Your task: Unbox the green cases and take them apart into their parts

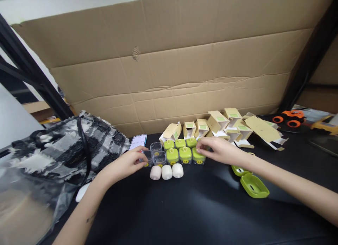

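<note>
My left hand (132, 163) has its fingers curled round a clear plastic box (148, 159) at the left end of the group. Two more clear boxes without lids, one a clear box in front (158, 158), stand beside it. To their right are two rows of small clear boxes with green lids, such as a middle green-lidded box (185, 155). My right hand (214, 150) has its fingertips closed on the green-lidded box (198, 156) at the right end of the front row. Three rounded white pieces, one being a white piece (167, 172), lie in front.
Behind stand several opened cardboard boxes (218, 121) and a phone (138, 140). A shaggy black-and-white bag (63, 146) is at the left. Green open cases (254, 186) lie under my right forearm. An orange toy vehicle (289, 117) sits far right. A large cardboard sheet (185, 69) closes the back.
</note>
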`<state>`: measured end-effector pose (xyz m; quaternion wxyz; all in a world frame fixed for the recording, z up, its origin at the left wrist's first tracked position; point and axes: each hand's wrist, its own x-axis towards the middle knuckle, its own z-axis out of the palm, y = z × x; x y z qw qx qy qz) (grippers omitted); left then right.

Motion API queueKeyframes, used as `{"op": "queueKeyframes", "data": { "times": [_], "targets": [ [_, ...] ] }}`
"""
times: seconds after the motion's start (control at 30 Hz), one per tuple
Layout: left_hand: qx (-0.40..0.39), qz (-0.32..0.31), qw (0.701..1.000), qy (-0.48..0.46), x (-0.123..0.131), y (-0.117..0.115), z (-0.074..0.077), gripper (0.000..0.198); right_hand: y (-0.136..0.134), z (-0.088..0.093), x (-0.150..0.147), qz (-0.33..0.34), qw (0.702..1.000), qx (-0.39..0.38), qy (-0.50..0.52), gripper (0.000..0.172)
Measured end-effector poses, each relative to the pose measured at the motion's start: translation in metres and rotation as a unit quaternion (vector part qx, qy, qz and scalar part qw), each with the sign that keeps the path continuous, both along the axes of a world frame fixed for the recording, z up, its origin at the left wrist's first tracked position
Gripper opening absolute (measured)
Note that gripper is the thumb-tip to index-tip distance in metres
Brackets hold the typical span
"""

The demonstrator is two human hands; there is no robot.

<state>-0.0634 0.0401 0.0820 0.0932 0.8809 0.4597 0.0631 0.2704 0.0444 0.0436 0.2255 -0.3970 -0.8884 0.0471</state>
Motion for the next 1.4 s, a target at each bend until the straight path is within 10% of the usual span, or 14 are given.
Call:
{"op": "queueKeyframes", "data": {
  "times": [0.77,1.13,1.4],
  "targets": [
    [0.023,-0.01,0.999,-0.036,0.011,0.008,-0.029,0.008,-0.002,0.003,0.021,-0.063,0.998,0.005,-0.001,0.012],
    [0.208,0.093,0.973,-0.029,0.029,-0.01,-0.007,0.025,-0.005,0.005,0.027,-0.074,0.997,-0.023,0.019,0.01],
    [0.094,0.159,0.983,0.013,0.02,0.0,-0.019,0.026,-0.006,0.001,0.023,-0.076,0.997,-0.029,0.012,0.01]
  ]
}}
